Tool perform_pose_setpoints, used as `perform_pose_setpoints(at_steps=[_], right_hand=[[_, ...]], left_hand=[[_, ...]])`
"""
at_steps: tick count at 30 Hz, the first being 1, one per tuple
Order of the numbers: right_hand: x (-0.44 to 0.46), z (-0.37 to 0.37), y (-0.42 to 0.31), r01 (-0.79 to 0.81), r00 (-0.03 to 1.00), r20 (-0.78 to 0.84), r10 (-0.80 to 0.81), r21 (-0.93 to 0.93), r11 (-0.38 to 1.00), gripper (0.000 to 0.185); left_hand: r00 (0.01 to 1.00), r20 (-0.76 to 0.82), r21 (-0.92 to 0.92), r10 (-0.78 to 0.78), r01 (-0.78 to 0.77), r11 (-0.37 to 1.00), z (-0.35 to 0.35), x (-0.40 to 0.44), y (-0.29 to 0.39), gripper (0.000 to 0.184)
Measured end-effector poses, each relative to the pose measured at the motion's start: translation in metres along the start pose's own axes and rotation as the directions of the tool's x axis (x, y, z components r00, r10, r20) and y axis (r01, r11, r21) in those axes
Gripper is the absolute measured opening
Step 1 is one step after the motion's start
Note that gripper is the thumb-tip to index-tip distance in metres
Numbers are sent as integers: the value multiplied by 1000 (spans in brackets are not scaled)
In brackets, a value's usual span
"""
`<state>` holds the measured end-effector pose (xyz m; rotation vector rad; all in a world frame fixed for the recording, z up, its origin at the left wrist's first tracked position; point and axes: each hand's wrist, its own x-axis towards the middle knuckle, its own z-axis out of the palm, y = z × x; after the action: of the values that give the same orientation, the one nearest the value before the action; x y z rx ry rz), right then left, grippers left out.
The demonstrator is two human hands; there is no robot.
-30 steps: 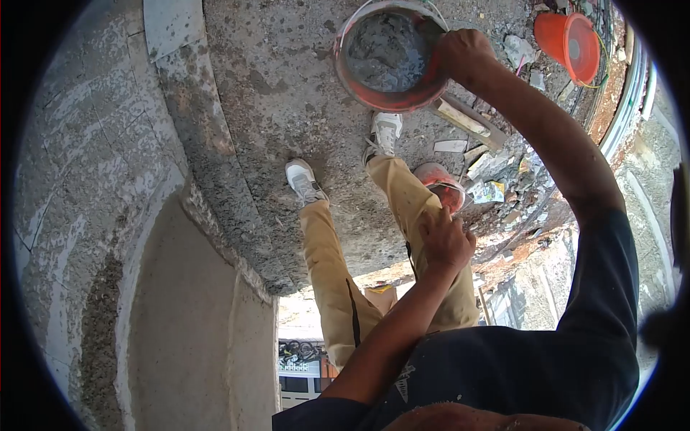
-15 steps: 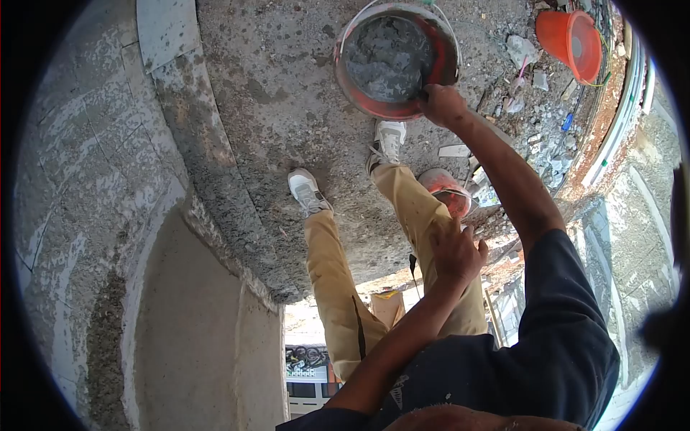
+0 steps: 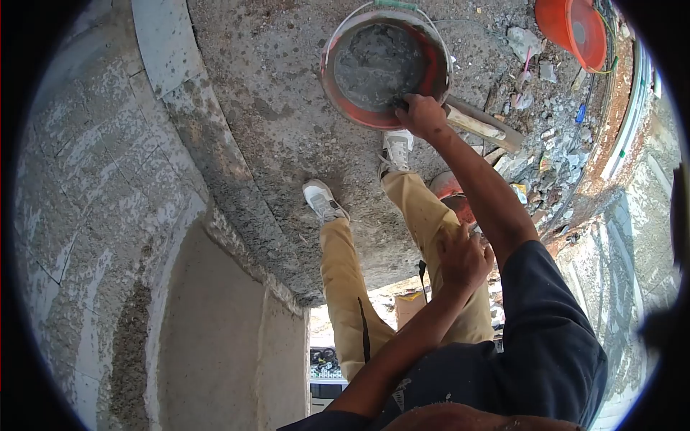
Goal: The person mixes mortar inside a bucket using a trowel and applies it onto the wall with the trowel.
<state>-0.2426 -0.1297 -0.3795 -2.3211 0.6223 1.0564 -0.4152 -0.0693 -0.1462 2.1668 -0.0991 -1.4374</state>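
Observation:
My right hand (image 3: 425, 116) is closed around the dark handle of a trowel (image 3: 496, 133), at the near rim of a red bucket (image 3: 345, 108). The trowel's long flat blade, smeared with pale mortar, points away to the right, partly hidden by the hand and forearm. Wet grey mortar (image 3: 377, 65) fills much of the bucket, whose wire handle leans over the far side. My left hand (image 3: 466, 257) lies on my right thigh near the knee, fingers loosely bent and apart, holding nothing.
A smaller red bucket (image 3: 454, 192) stands beside my right leg. An orange bucket (image 3: 553, 25) lies tipped at the upper right. Rubble and litter (image 3: 557, 161) cover the ground on that side. A low concrete ledge (image 3: 215, 136) runs along the left.
The trowel now shows more clearly to the right of my right hand, having turned out from behind the forearm. My left hand stays on the leg. The whole view has shifted slightly.

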Motion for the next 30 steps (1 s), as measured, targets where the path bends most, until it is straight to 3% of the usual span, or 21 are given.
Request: perform_pose_setpoints(at_steps=[5, 9, 12, 14, 16, 18, 20, 21, 24, 25, 26, 27, 28, 30], right_hand=[[1, 36, -6, 65, 992, -119, -44, 181, 981, 42], [15, 56, -16, 22, 987, -154, 37, 367, 930, 45], [-2, 50, -36, -258, 966, 183, 184, 757, 600, 39], [-4, 52, -42, -241, 970, 217, 110, 917, 317, 28], [-12, 33, -54, -316, 945, 312, 102, 948, 28, 24], [-13, 15, -48, -363, 930, 369, -4, 913, -187, 27], [-20, -7, -28, -438, 898, 415, -146, 813, -383, 30], [-29, -18, -17, -469, 883, 425, -199, 780, -414, 33], [-66, -70, 6, -451, 888, 425, -174, 879, -154, 37], [-67, -86, 7, -345, 928, 364, -78, 920, 185, 38], [-69, -99, 8, -231, 962, 273, -9, 830, 508, 38], [-69, -106, 9, -120, 986, 165, 20, 621, 774, 39], [-58, -107, 14, 141, 990, -49, -133, 276, 951, 40], [-24, -98, 2, 231, 943, -203, -265, -175, 957, 37]], left_hand=[[996, 21, 212, 81, -84, 974, 24, -4, -20, 51], [996, -88, -22, 35, -37, 999, 27, -10, -19, 50], [985, -157, -108, 66, -84, 991, 25, -13, -28, 53], [980, -193, -188, 57, -94, 978, 47, -12, -44, 55], [989, -143, -325, -36, -12, 946, 67, -17, -52, 54], [990, -136, -268, -41, 3, 963, 74, -16, -58, 52], [986, -160, -11, 41, -43, 999, 64, -10, -54, 51], [993, -110, 23, 45, -42, 999, 52, -11, -47, 51], [1000, -8, 58, 13, -13, 998, -12, -7, -17, 50], [1000, -2, 29, -17, 17, 999, -11, -6, -16, 48], [999, 9, 1, -48, 48, 999, -8, -7, -17, 47], [999, -16, -26, -34, 33, 999, -3, -7, -19, 42], [999, -9, -32, -37, 36, 999, -2, -7, -18, 43], [999, 7, -37, -46, 46, 998, -3, -7, -15, 43]])
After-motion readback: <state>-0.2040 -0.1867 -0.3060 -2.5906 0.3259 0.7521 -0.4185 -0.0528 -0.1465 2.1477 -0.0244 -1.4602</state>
